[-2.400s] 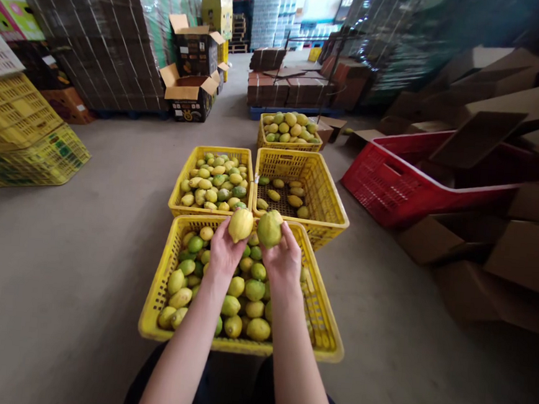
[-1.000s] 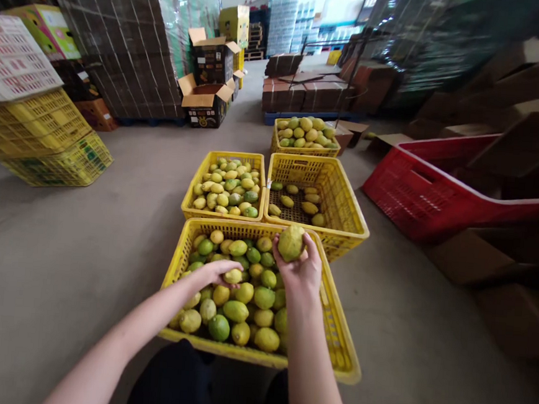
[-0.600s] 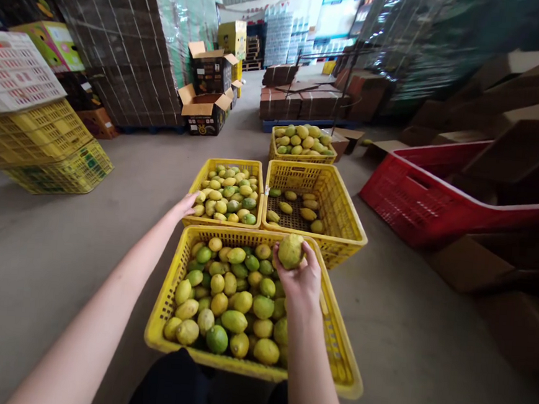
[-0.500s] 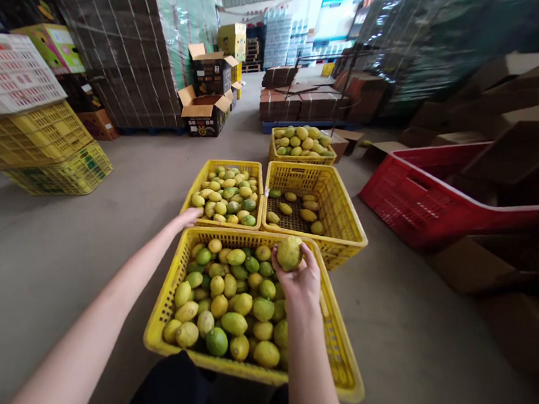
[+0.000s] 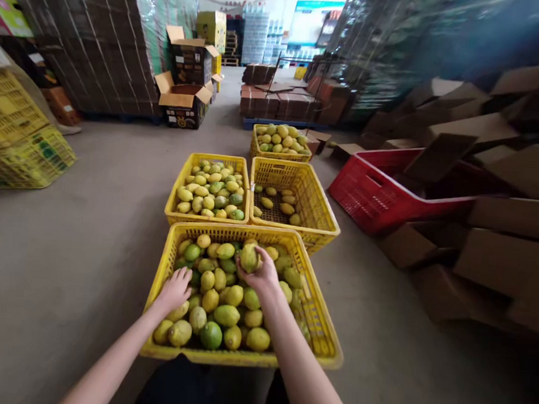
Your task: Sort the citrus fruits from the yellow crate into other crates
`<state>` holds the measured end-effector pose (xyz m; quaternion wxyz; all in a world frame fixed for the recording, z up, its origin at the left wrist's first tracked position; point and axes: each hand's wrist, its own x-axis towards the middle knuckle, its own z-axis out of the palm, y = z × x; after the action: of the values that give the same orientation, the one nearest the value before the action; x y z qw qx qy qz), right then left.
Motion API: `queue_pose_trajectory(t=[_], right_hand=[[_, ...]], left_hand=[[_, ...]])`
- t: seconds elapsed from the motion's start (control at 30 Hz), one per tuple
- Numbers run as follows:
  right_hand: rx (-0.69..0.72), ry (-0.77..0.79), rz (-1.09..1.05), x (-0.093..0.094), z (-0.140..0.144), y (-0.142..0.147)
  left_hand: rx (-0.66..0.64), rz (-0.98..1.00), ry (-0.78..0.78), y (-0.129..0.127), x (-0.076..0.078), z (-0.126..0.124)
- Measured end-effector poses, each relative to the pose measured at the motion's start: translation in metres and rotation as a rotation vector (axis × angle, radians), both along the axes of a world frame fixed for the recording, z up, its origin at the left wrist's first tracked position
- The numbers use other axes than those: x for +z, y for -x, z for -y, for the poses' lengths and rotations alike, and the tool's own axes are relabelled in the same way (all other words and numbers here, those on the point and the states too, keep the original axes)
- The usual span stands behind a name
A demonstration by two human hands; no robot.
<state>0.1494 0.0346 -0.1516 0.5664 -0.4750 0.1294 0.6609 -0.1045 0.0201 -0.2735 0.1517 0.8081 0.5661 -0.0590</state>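
A single head-worn view looks forward and steeply down, from just above the nearest yellow crate (image 5: 320, 330), which fills the lower centre of the frame. Both forearms enter from the bottom edge, the left hand (image 5: 176, 287) and right hand (image 5: 260, 275) close beneath the lens. Further crates sit mid-frame, and the stacked cartons (image 5: 100, 33) recede to the upper left. The wide lens bends the edges, and the right side seems blurred, so detail there is uncertain.
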Motion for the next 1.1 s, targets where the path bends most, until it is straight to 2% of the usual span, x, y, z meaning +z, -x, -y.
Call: queue_pose_trajectory(t=[0.1, 0.17, 0.33, 0.37, 0.43, 0.5, 0.57, 0.67, 0.77, 0.97, 1.1], right_hand=[[0.083, 0.091, 0.091, -0.004, -0.005, 0.002], [0.084, 0.102, 0.215, 0.005, -0.019, -0.015], [-0.064, -0.076, 0.382, 0.051, -0.069, -0.085], [-0.070, -0.136, 0.454, 0.056, -0.074, -0.097], [0.018, -0.232, 0.671, 0.054, -0.072, -0.113], [0.201, -0.253, 0.902, 0.038, -0.058, -0.119], [0.373, -0.211, 1.059, 0.011, -0.038, -0.115], [0.587, -0.165, 1.225, -0.034, -0.016, -0.096], [0.792, -0.218, 1.417, -0.066, -0.013, -0.068], [1.105, -0.341, 1.748, -0.096, -0.037, -0.015], [1.213, -0.340, 1.856, -0.109, -0.049, -0.007]], left_hand=[[0.000, -0.088, -0.060, -0.001, -0.016, 0.008], [0.011, -0.107, -0.055, -0.003, -0.019, 0.009], [0.034, -0.071, -0.025, -0.004, -0.011, 0.008], [0.042, -0.060, -0.021, -0.003, -0.010, 0.007], [0.046, -0.038, -0.017, -0.002, -0.010, 0.006], [0.046, -0.017, -0.016, 0.000, -0.013, 0.005], [0.050, 0.008, -0.028, 0.002, -0.017, 0.004], [0.062, 0.054, -0.053, 0.006, -0.022, 0.003], [0.069, 0.091, -0.063, 0.008, -0.023, 0.001], [0.061, 0.072, -0.089, 0.009, -0.021, -0.003], [0.050, 0.091, -0.107, 0.010, -0.025, -0.006]])
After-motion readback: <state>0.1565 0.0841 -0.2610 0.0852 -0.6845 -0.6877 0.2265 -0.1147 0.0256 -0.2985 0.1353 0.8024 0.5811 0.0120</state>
